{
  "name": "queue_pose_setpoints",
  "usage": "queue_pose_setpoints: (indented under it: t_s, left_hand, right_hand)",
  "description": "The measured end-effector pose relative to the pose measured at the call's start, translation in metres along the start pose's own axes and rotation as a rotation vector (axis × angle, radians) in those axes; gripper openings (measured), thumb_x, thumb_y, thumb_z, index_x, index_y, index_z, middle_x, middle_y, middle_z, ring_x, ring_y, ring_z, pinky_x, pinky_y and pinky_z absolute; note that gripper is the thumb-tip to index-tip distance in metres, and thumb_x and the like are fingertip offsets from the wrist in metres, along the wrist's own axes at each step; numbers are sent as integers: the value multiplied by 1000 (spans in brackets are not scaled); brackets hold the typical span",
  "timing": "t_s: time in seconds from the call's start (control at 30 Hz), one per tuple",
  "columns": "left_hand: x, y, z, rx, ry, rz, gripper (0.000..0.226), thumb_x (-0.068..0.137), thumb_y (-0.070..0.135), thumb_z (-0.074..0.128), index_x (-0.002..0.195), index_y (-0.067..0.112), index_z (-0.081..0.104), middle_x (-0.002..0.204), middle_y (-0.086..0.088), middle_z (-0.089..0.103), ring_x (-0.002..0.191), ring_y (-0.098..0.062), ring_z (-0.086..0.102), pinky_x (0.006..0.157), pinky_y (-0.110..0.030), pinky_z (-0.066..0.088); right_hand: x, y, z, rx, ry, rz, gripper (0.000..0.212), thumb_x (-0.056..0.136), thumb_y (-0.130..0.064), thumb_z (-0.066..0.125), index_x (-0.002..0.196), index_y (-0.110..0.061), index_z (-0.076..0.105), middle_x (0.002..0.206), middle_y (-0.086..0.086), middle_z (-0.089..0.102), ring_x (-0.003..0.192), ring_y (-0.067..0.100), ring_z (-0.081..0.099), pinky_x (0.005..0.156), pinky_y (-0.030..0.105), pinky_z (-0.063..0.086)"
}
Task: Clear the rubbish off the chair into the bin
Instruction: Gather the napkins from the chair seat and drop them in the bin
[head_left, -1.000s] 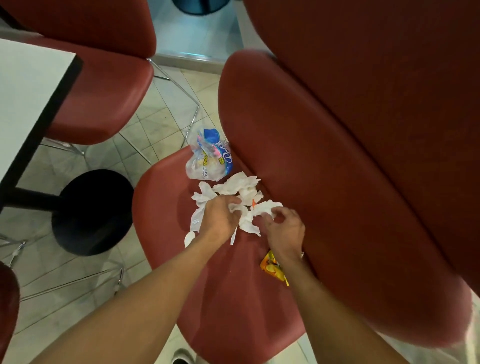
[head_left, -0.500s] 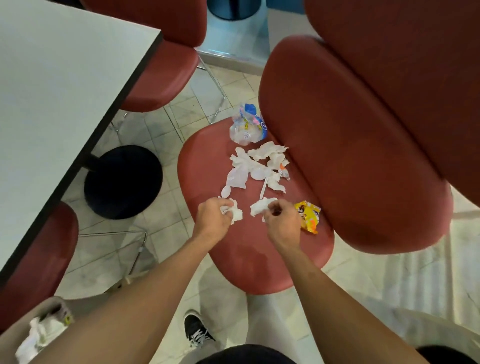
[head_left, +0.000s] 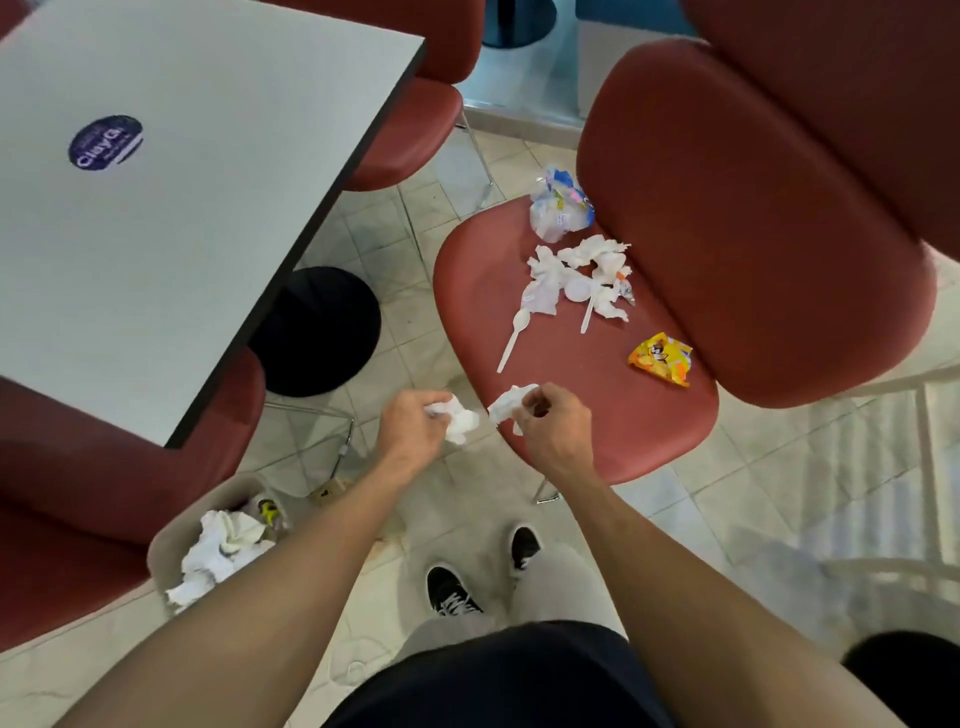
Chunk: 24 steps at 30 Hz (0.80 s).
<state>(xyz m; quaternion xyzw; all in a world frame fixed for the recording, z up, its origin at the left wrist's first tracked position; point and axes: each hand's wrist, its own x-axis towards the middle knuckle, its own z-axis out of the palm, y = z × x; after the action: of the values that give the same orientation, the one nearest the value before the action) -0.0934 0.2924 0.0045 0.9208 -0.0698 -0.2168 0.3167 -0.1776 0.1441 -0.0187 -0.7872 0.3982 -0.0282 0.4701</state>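
Observation:
My left hand (head_left: 413, 423) grips a crumpled white tissue (head_left: 461, 421) just off the front left edge of the red chair seat (head_left: 576, 410). My right hand (head_left: 553, 423) pinches another white tissue (head_left: 506, 405) over the seat's front edge. On the seat lie a heap of white tissues (head_left: 576, 275), a white plastic spoon (head_left: 511, 340), a second white utensil (head_left: 588, 312), a yellow snack wrapper (head_left: 661, 358) and a crumpled clear plastic bag (head_left: 560, 210). The beige bin (head_left: 169, 540) stands on the floor at lower left, holding white tissues.
A grey table (head_left: 197, 197) with a black edge and a round blue sticker fills the upper left, on a black round base (head_left: 324, 327). Other red chairs surround it. The chair's tall red backrest (head_left: 753, 218) rises on the right. My black shoes (head_left: 452, 592) stand on the tiled floor.
Both hands have pulled back from the tissue heap toward the seat's front edge, each carrying a tissue. The view has drawn back, bringing the bin and more of the table into sight.

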Motion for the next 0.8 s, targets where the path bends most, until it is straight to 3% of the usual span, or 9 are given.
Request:
queue_pose_setpoints:
  t_s: [0.13, 0.23, 0.37, 0.7, 0.8]
  left_hand:
    - [-22, -22, -13, -14, 58, -20, 31, 85, 5, 63, 115, 9, 68, 118, -9, 67, 108, -23, 61, 87, -22, 42]
    - [-34, -37, -22, -27, 150, -80, 24, 84, 6, 64, 107, 6, 71, 107, -12, 70, 89, -20, 60, 75, -22, 39]
    - [-47, -67, -33, -66, 199, -121, 17, 83, 9, 69, 98, 4, 74, 104, -10, 72, 98, -22, 66, 86, -25, 47]
    - [-78, -154, -88, -101, 315, -229, 12, 85, 5, 65, 88, 4, 76, 88, -6, 71, 82, -18, 61, 71, -21, 37]
    - [-84, -200, -104, -64, 312, -350, 14, 82, 9, 64, 82, 13, 78, 95, -10, 72, 84, -22, 64, 72, -26, 46]
  right_hand:
    - [-18, -8, 14, -24, -93, -52, 6, 81, -12, 70, 82, -15, 65, 84, 0, 66, 75, 17, 61, 71, 28, 51]
    - [-20, -19, 22, -45, -146, -107, 5, 82, -12, 68, 85, -14, 66, 88, 1, 66, 80, 17, 60, 75, 26, 49]
    - [-26, -33, 36, -68, -199, -165, 6, 82, -13, 68, 83, -17, 64, 89, 1, 66, 80, 16, 61, 76, 27, 50]
    - [-71, -76, 109, -147, -343, -237, 5, 84, -13, 63, 84, -18, 64, 80, -2, 64, 69, 10, 57, 50, 7, 37]
    - [-93, -85, 142, -195, -364, -242, 9, 88, -11, 60, 92, -15, 67, 85, -4, 63, 78, 11, 59, 62, 12, 40]
